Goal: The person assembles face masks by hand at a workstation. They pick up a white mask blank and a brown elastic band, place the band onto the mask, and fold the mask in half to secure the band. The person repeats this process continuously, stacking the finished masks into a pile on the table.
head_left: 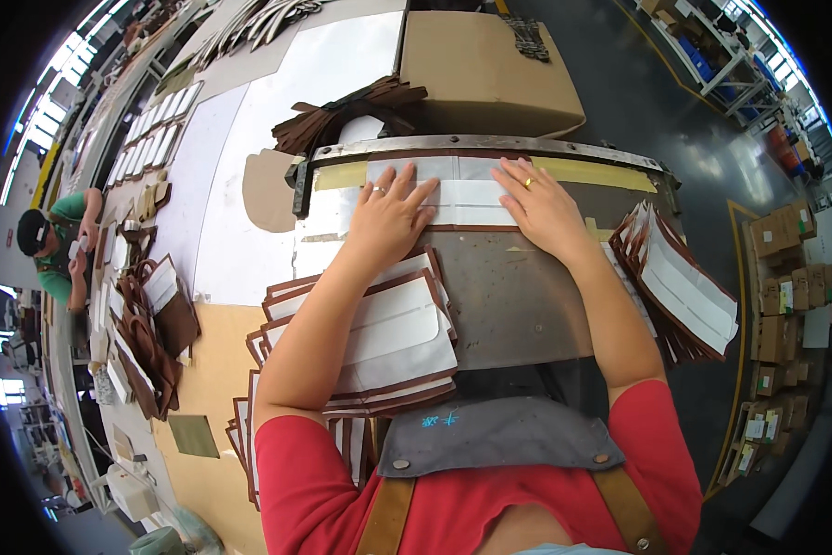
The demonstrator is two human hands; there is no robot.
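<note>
A white panel with brown edges [471, 193] lies flat on the grey work plate [527, 287], its far edge along a long metal bar [453, 143]. My left hand [390, 215] rests open on the panel's left part, fingers spread. On its right end lies my right hand [544, 205], also open with fingers stretched out. Under and beside my left forearm sits a stack of similar brown-edged white panels [393, 324]. More such panels [684, 287] fan out on the right, past my right forearm. Yellow tape strips [601, 175] show beside the panel.
Behind the bar are a bundle of brown strips [342, 116] and a large cardboard box [485, 79]. Brown pieces [152, 333] lie piled on the left table. A co-worker in green [64, 245] is at the far left. Shelves with cartons [782, 287] stand right.
</note>
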